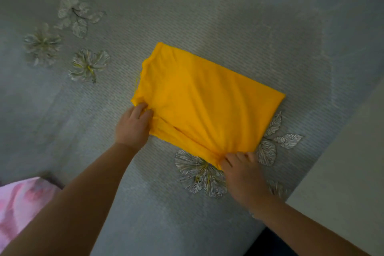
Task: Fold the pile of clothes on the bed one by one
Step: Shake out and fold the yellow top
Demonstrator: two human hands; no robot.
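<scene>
- At 8 o'clock, nearest the camera, a pink patterned cloth [18, 203] lay at the frame's edge; whether it belonged to the pile could not be told.
- At 5 o'clock the right hand [242, 174] pinched the near corner of the bright yellow folded garment [199, 102], its grip closed on gathered fabric, probably to keep the layers together for the next fold.
- At 9 o'clock of the garment the left hand [134, 124] gripped the left corner, fingers curled into the cloth, so that both ends of the near edge were held, likely to lift it evenly.
- The garment lay flat at the centre of the grey bedsheet with printed white flowers [83, 172], already a rough rectangle.
- No brand, label or writing could be read anywhere.
</scene>
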